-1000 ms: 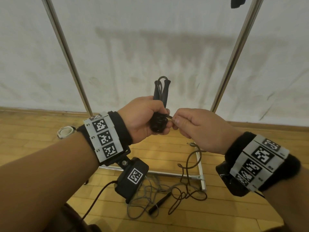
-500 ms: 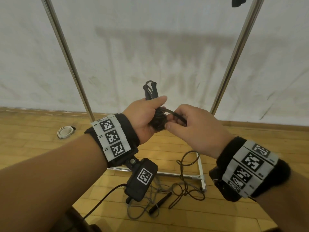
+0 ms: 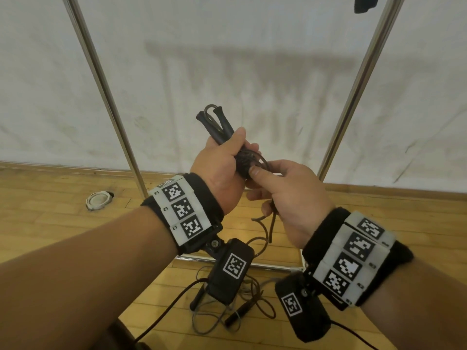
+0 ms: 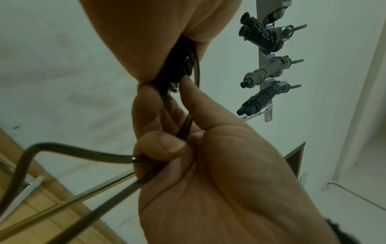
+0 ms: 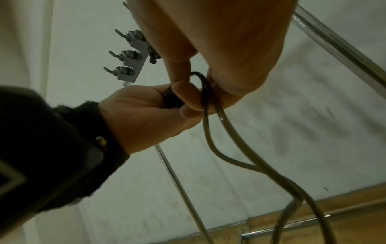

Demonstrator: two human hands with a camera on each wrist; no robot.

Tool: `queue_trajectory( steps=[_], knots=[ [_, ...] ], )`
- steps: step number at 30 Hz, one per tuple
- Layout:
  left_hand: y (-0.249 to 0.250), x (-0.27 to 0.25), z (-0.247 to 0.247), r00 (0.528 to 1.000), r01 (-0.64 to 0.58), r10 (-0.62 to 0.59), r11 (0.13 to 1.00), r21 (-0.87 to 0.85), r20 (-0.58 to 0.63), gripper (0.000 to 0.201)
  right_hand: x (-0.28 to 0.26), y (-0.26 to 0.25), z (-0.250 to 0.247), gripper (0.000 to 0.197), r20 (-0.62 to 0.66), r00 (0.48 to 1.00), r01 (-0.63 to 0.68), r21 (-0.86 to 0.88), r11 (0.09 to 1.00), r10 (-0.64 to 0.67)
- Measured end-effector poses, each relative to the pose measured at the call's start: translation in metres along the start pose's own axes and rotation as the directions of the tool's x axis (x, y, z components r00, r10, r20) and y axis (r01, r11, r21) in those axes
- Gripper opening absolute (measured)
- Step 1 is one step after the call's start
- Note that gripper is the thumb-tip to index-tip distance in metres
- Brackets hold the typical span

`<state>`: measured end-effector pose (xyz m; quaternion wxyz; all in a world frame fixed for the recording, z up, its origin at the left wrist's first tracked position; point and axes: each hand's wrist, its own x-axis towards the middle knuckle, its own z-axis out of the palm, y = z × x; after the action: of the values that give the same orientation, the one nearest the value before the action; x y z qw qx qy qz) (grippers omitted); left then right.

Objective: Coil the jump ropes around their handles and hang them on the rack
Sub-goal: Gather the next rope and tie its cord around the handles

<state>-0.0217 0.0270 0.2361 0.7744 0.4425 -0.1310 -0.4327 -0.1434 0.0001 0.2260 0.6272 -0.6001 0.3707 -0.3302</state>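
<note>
Black handles (image 3: 219, 127) are gripped upright in the left hand (image 3: 219, 170).
The loose rope (image 4: 69, 151) is pinched by the right hand (image 3: 290, 198), just beside and below the coil (image 3: 246, 161); the rack (image 4: 265, 69) is above.

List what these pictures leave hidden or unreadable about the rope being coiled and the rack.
- Coil on the handles: head view, the left hand and right hand cover it; the number of turns is unreadable.
- Rack top: head view, cut off by the upper edge.
- Ropes on the floor: head view, the wrist cameras hide part of them.
- Hung ropes: right wrist view, the palm covers them.
</note>
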Motion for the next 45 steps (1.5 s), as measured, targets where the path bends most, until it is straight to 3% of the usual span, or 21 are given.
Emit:
queue_trajectory(
  steps=[7,16,19,22,25,33,40,42,45],
  knots=[
    [-0.009,0.003,0.0,0.998,-0.049,0.051,0.998,0.045,-0.036,0.017,0.001,0.0,0.002,0.02,-0.01,0.999,-0.035,0.162,0.986,0.037],
    [-0.013,0.005,0.0,0.994,-0.106,0.098,0.961,0.257,0.043,0.024,0.008,0.005,-0.001,0.011,-0.036,0.999,-0.007,0.081,0.997,0.01],
    [-0.014,0.005,-0.003,0.991,-0.103,0.071,0.948,0.302,0.112,0.023,0.012,0.003,-0.01,0.009,-0.054,0.999,0.01,0.021,1.0,-0.009],
    [-0.01,0.006,-0.014,0.971,-0.123,0.055,0.948,0.292,0.232,0.005,0.019,0.001,-0.022,0.008,-0.097,0.994,0.042,-0.113,0.993,-0.053],
    [-0.005,0.007,-0.023,0.954,-0.148,0.059,0.944,0.293,0.294,0.006,0.022,-0.001,-0.028,0.006,-0.081,0.991,0.077,-0.272,0.959,-0.102],
    [-0.012,0.004,-0.016,0.962,-0.243,0.205,0.944,0.223,0.182,0.01,0.021,-0.005,-0.029,0.013,-0.015,0.96,0.242,-0.448,0.861,-0.278],
    [-0.016,0.001,-0.012,0.973,-0.228,0.213,0.944,0.239,0.085,0.01,0.021,-0.001,-0.024,0.021,-0.003,0.931,0.294,-0.589,0.753,-0.366],
    [-0.018,0.001,-0.012,0.976,-0.219,0.214,0.932,0.288,0.051,0.019,0.02,-0.001,-0.023,0.017,0.005,0.924,0.299,-0.634,0.713,-0.383],
    [-0.018,0.0,-0.011,0.988,-0.15,0.155,0.964,0.22,-0.003,0.034,0.021,0.001,-0.021,0.015,0.016,0.913,0.306,-0.684,0.662,-0.407]
  ],
)
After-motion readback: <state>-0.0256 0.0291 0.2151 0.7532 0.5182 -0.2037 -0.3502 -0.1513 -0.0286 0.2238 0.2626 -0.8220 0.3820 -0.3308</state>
